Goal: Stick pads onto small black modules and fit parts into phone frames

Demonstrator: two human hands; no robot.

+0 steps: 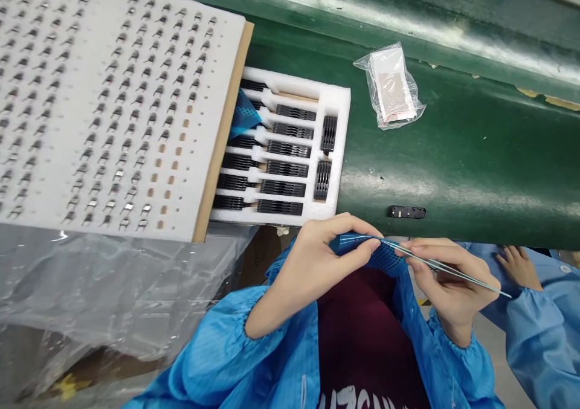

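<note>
My left hand (312,258) pinches the edge of a blue film sheet (389,257) between thumb and forefinger; dark dots run in rows over the sheet. My right hand (453,276) grips slim pale-green tweezers (457,273). Their tips meet the film's edge beside my left fingertips; whether anything sits between the tips is too small to tell. Just beyond both hands, a small black plastic part (408,212) lies on the green bench (453,173).
At left, a white foam board (104,52) carrying rows of small metal clips overlaps a white foam tray (333,209) of stacked black parts. Another blue film piece (245,116) lies on the tray. A clear plastic bag (392,86) rests farther back. A co-worker's hand (520,268) is at right.
</note>
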